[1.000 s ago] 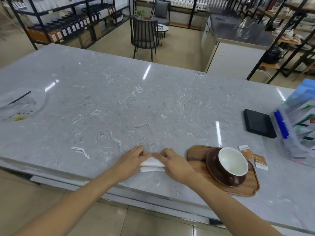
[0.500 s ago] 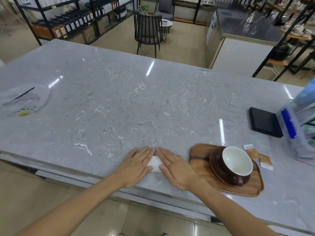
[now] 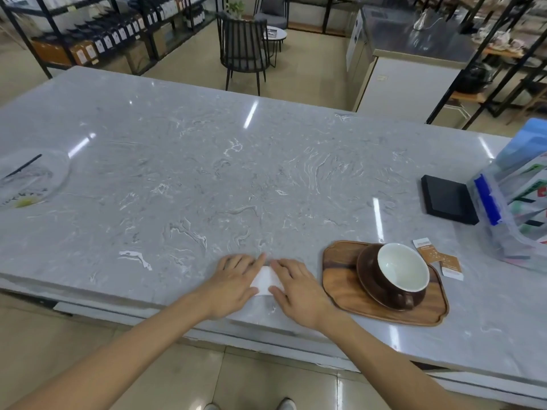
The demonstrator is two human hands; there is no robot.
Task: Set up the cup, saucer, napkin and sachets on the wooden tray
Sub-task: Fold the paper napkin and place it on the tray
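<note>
Your white napkin lies flat near the front edge of the grey marbled worktop, folded small, with only a narrow strip of it showing between your hands. Your left hand lies palm down on its left part, fingers straight and close together; your right hand lies palm down on its right part, fingers slightly spread. Neither hand pinches anything.

Just to the right, clear of the napkin, sits the wooden tray. On it rests a brown saucer, and on that an upright brown cup, white inside and empty, its handle turned toward you.

Two brown-and-white sachets lie on the worktop just beyond the tray's right corner, off the tray. Farther right lie a flat black pad and a clear plastic bag holding printed packets.
</note>
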